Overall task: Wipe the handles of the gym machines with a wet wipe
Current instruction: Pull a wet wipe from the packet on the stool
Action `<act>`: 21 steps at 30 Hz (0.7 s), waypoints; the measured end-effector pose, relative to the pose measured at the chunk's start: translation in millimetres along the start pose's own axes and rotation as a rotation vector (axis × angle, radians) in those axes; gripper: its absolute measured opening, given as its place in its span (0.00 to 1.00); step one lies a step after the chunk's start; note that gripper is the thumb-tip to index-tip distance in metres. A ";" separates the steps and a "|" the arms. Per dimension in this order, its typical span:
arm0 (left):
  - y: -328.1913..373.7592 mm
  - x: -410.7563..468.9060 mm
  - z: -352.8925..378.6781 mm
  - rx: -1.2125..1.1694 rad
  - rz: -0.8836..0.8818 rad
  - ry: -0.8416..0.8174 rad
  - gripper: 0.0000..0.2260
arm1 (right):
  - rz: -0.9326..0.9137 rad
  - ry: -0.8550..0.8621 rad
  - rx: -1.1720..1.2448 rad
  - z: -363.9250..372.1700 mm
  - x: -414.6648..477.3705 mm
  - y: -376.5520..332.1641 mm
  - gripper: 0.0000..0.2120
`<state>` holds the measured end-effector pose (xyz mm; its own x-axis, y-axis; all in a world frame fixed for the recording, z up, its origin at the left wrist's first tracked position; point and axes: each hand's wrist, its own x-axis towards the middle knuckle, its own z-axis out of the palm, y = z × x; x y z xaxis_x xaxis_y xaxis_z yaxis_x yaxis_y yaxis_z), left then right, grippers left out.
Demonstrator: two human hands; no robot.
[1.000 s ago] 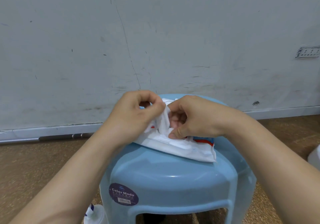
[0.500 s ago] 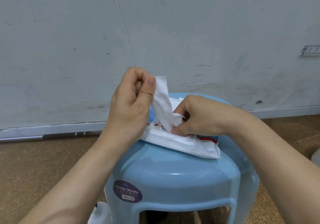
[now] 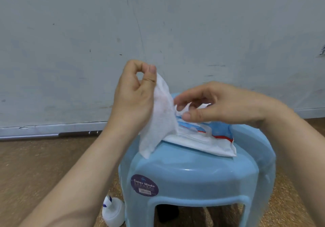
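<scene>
A white wet wipe hangs free of the pack, pinched at its top corner between the thumb and fingers of my left hand. The white, blue and red wipe pack lies flat on a light blue plastic stool. Just right of the wipe, my right hand hovers over the pack's opening, with thumb and fingertips pinching a small white flap there. No gym machine or handle is in view.
A white plastic bottle with a blue mark stands on the brown floor by the stool's left leg. A scuffed pale wall rises close behind the stool. A metal bar lies along the baseboard.
My left hand has lifted up and left, drawing the wipe fully out of the pack. My right hand has eased off pressing the pack and now holds the flap at its opening.
</scene>
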<state>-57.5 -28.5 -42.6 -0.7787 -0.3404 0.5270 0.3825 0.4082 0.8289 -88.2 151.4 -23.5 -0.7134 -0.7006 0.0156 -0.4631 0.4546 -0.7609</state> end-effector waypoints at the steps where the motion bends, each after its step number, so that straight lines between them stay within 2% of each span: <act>1: 2.8 2.2 1.2 -0.073 -0.032 -0.028 0.10 | -0.040 -0.022 0.104 1.6 0.8 -5.1 0.16; 4: 14.2 -0.3 5.7 -0.334 -0.099 -0.158 0.08 | -0.076 0.025 0.339 11.9 4.5 -11.8 0.15; 6: 14.6 -0.4 3.4 -0.327 -0.049 -0.218 0.07 | -0.043 0.063 0.383 6.5 -0.1 -11.6 0.11; 8: 6.9 5.2 -6.1 -0.203 -0.018 -0.305 0.09 | 0.009 0.120 0.378 -11.1 -10.6 -5.5 0.05; 10: -5.5 8.8 -15.6 0.060 -0.008 -0.527 0.12 | 0.111 0.389 0.287 -35.4 -19.1 8.3 0.02; 12: -15.9 4.5 -18.3 0.339 0.029 -0.784 0.12 | 0.265 0.717 -0.025 -55.1 -23.8 28.0 0.05; 13: -18.6 0.9 -16.4 0.402 0.052 -0.858 0.13 | 0.342 0.789 -0.197 -59.8 -24.6 35.5 0.06; 15: -19.8 -6.2 -8.5 0.436 0.092 -0.965 0.17 | 0.447 0.736 -0.292 -57.0 -23.7 41.5 0.08; 17: -18.8 -11.8 1.1 0.514 0.143 -1.016 0.18 | 0.511 0.558 -0.235 -42.7 -19.0 41.5 0.13; 19: -19.9 -16.9 11.0 0.635 0.234 -0.975 0.17 | 0.512 0.429 -0.202 -28.3 -12.4 42.1 0.17; 21: -21.3 -23.7 19.2 0.729 0.329 -0.881 0.17 | 0.457 0.412 -0.021 -24.5 -9.9 41.4 0.15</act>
<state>-56.7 -12.9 -76.4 -0.8786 0.4541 0.1477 0.4770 0.8496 0.2252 -113.1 190.6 -39.3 -0.9848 -0.1643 -0.0565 -0.0700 0.6726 -0.7367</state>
